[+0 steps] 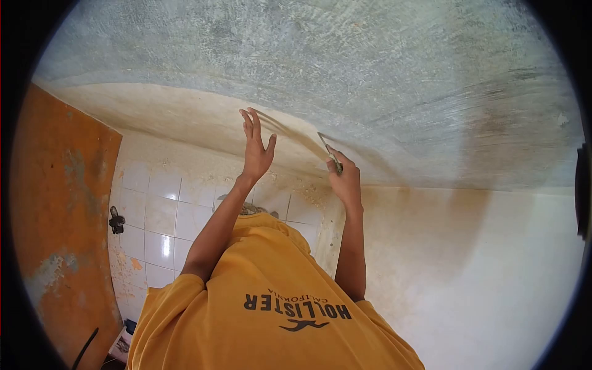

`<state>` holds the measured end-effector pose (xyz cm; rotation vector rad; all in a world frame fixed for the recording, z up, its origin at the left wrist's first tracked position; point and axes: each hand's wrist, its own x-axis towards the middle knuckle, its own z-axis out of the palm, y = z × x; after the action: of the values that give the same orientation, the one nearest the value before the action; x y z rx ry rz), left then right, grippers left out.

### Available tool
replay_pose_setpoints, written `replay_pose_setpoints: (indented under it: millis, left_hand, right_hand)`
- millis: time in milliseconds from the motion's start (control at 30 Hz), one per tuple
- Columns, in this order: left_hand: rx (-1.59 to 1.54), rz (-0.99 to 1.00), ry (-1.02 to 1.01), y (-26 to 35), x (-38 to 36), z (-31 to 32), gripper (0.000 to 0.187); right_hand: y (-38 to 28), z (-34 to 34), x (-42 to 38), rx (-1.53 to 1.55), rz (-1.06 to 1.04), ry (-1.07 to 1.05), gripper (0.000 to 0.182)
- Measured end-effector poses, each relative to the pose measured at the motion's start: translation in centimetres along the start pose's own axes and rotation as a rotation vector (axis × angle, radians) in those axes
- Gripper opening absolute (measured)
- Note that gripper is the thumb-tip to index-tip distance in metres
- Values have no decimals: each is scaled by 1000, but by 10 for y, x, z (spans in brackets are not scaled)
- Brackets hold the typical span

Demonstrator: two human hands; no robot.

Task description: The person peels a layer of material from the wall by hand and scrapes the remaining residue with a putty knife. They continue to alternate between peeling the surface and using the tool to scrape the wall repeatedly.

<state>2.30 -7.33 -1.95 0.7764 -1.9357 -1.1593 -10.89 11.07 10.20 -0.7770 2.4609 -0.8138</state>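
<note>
My right hand (345, 180) is closed around the handle of a scraper (324, 141), its thin blade edge-on at the wall surface. The blade lies along the border between a rough, scuffed grey-blue area of the wall (382, 74) and a smoother cream area (166, 108). To the left, my left hand (258, 151) is raised with its fingers stretched out, fingertips right by the cream part, holding nothing. Shadows from the hand and tool fall across the wall.
Below the hands is a white tiled floor (161, 216) with dust and flakes. A worn orange door or panel (68, 203) stands at the left, with a small dark object (116, 220) near it. A white wall (444, 265) fills the lower right.
</note>
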Motion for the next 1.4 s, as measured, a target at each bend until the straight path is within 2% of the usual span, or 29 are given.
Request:
replay_pose_setpoints:
  millis: [100, 300, 400, 500, 600, 700, 800, 1000, 1100, 1200, 1300, 1400]
  left_hand:
    - [-46, -50, -15, 6, -4, -5, 92]
    - [-53, -46, -25, 15, -8, -2, 89]
    - [-34, -39, -54, 21, -14, -3, 89]
    - [24, -22, -38, 22, -20, 1, 89]
    - [61, 14, -74, 22, -18, 6, 90]
    - [41, -1, -79, 29, -17, 4, 89]
    - [55, 28, -52, 25, -18, 6, 88]
    - [66, 17, -91, 25, -17, 5, 88]
    - [72, 7, -122, 23, -15, 8, 88]
    - [80, -4, -143, 25, -13, 7, 88]
    - [107, 48, -122, 20, -12, 9, 89]
    - [59, 16, -122, 23, -12, 16, 91]
  right_hand:
    - [17, -2, -8, 97, -172, 132, 35]
    - [3, -5, 1, -25, 0, -28, 36]
    - [20, 4, -6, 78, -255, 168, 36]
    - [19, 14, 2, -71, -184, 75, 36]
    - [17, 4, -3, -36, -113, 58, 36]
    - [29, 0, -4, 56, -144, 132, 36]
    - [25, 18, 2, -64, -122, 89, 36]
    - [20, 9, 1, -22, -124, 107, 36]
    - [7, 3, 2, -61, 51, 12, 35]
    - [15, -5, -3, 40, -24, 86, 35]
    - [23, 10, 6, -61, -78, 115, 33]
    - [21, -4, 3, -56, -12, 76, 35]
